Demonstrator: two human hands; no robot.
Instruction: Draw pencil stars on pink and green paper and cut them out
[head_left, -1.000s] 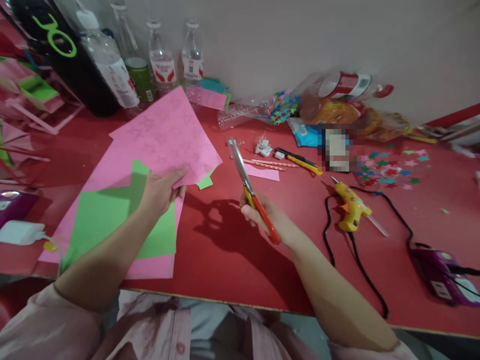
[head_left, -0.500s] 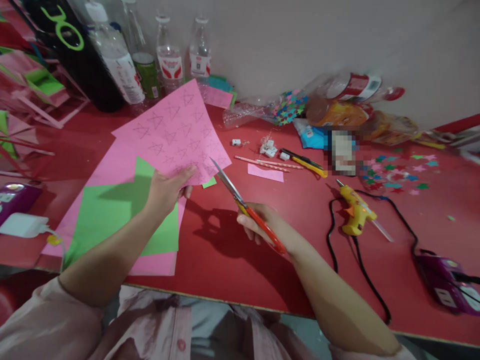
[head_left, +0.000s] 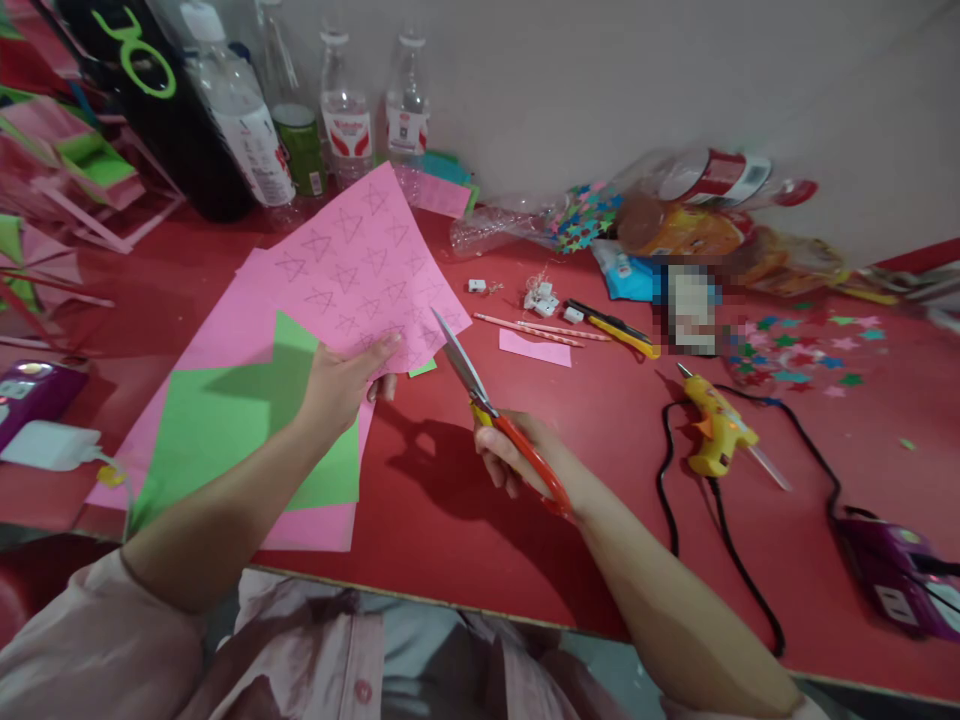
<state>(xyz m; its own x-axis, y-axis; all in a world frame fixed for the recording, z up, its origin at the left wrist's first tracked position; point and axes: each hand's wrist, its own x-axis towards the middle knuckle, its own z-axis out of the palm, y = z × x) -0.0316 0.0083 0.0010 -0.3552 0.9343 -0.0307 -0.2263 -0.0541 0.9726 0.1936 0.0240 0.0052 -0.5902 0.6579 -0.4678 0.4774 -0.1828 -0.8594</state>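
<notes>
My left hand (head_left: 349, 385) pinches the lower edge of a pink paper sheet (head_left: 352, 250) with several pencil-drawn stars on it, thumb on top. In my right hand (head_left: 517, 450) is a pair of scissors (head_left: 487, 405) with red-orange handles. Its blades point up and left, the tip close to the sheet's right part; whether they touch I cannot tell. Below my left hand, a green paper (head_left: 225, 430) with a notched top edge lies on a larger pink sheet (head_left: 322, 528) on the red table (head_left: 465, 540).
To the right lie a yellow glue gun (head_left: 716, 425) with a black cord, a yellow utility knife (head_left: 619, 332) and scattered paper stars (head_left: 795, 350). Bottles (head_left: 349, 130) and a black cylinder (head_left: 172, 130) stand along the wall. A pink paper strip (head_left: 535, 347) lies mid-table.
The view has shifted slightly, moving most things a little to the right. Both hands keep their hold on the sheet and the scissors; little else differs.
</notes>
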